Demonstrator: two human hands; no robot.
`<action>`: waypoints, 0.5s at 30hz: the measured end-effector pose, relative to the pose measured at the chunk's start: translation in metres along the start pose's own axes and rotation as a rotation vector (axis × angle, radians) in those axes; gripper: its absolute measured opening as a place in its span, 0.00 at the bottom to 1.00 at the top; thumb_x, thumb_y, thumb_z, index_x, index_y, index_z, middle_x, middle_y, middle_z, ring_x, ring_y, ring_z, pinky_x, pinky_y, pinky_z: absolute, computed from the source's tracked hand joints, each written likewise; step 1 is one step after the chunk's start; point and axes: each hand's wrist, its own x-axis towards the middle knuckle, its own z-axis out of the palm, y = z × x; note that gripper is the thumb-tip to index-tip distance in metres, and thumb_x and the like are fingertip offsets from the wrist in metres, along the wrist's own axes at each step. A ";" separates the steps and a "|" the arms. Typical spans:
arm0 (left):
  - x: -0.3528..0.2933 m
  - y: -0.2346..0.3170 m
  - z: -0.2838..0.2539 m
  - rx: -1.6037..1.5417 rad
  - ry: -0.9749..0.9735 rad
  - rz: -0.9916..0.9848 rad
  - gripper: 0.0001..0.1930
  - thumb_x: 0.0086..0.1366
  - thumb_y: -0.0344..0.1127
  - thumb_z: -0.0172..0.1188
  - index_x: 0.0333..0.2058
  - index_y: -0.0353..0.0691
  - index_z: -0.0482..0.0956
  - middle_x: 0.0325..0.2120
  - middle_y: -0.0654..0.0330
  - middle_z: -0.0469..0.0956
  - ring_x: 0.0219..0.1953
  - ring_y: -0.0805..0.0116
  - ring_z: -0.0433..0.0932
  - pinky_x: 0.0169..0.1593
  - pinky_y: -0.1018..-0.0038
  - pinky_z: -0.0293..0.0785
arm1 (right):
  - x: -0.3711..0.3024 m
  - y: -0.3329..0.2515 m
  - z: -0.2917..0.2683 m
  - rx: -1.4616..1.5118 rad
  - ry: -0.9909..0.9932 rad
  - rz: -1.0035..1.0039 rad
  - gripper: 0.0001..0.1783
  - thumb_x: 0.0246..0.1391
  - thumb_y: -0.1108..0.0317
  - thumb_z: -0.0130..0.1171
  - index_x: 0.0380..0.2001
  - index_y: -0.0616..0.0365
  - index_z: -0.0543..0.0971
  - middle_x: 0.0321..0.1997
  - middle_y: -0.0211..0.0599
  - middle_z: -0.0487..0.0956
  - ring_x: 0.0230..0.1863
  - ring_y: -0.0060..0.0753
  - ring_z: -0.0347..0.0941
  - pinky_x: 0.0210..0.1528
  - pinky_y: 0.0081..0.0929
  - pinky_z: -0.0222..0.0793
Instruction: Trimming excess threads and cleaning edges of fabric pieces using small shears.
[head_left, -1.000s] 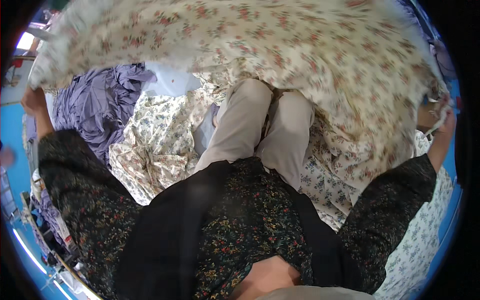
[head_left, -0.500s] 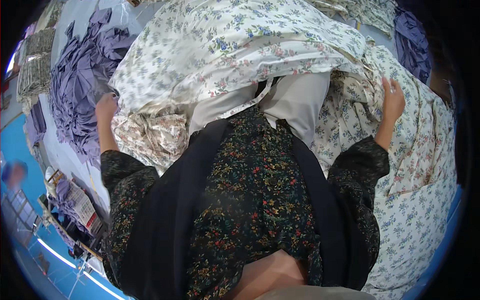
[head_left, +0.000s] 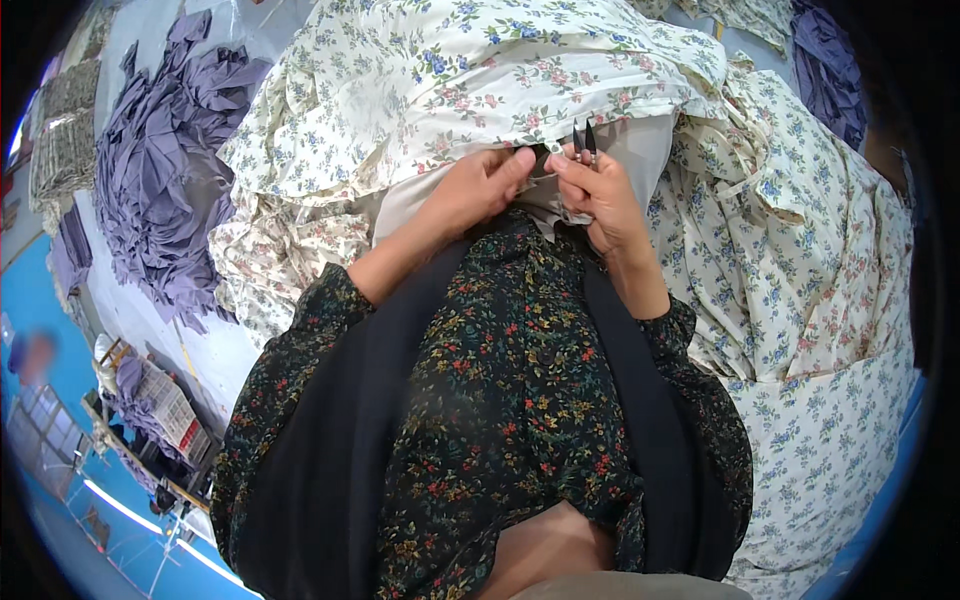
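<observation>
A large white floral fabric (head_left: pixel 400 110) with blue and pink flowers spreads across my lap, its near edge crossing in front of me. At that edge my left hand (head_left: pixel 475 190) is closed, thumb pressed in toward curled fingers; what it pinches is hidden. Just to its right, my right hand (head_left: pixel 605 200) is wrapped round small thread snips (head_left: pixel 589 138), whose two dark blades point away from me, slightly apart. A small pale bit shows by the right thumb tip, too small to name. The two hands are close together, with a narrow gap between the thumbs.
Crumpled purple cloth (head_left: pixel 165 170) lies on the grey surface to the left. More floral fabric (head_left: pixel 830 300) is heaped on the right. Stacked folded cloth (head_left: pixel 65 150) stands at the far left, above a rack (head_left: pixel 165 415). More purple cloth (head_left: pixel 828 75) sits at the far right.
Both hands have come inward from far apart at the sides to the fabric's near edge in the middle. Snips now show in my right hand. The fabric has settled a little.
</observation>
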 end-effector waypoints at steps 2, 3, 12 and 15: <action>0.006 0.001 0.007 -0.402 -0.033 -0.114 0.24 0.65 0.55 0.56 0.26 0.36 0.78 0.16 0.65 0.73 0.15 0.78 0.64 0.22 0.81 0.61 | -0.005 -0.003 0.000 -0.020 -0.053 0.001 0.08 0.58 0.66 0.60 0.33 0.59 0.76 0.19 0.18 0.67 0.17 0.09 0.57 0.18 0.13 0.48; 0.008 0.003 0.011 -0.510 0.003 -0.052 0.22 0.65 0.53 0.57 0.28 0.35 0.78 0.17 0.65 0.73 0.16 0.79 0.65 0.22 0.82 0.61 | -0.005 0.000 -0.001 -0.021 -0.051 0.002 0.08 0.58 0.66 0.60 0.33 0.59 0.76 0.19 0.18 0.67 0.17 0.09 0.57 0.18 0.13 0.48; 0.009 0.010 0.015 -0.808 0.083 0.090 0.13 0.66 0.37 0.60 0.34 0.29 0.79 0.25 0.59 0.77 0.25 0.75 0.70 0.31 0.82 0.67 | -0.003 -0.002 0.019 -0.986 0.476 -0.757 0.12 0.59 0.58 0.57 0.37 0.54 0.75 0.23 0.36 0.78 0.23 0.37 0.76 0.25 0.32 0.68; 0.007 0.009 0.014 -0.843 0.060 0.079 0.12 0.66 0.36 0.59 0.34 0.28 0.79 0.26 0.58 0.78 0.26 0.74 0.71 0.32 0.81 0.68 | 0.007 0.006 0.016 -1.099 0.494 -0.933 0.11 0.58 0.59 0.58 0.38 0.53 0.75 0.23 0.35 0.78 0.23 0.39 0.77 0.24 0.33 0.68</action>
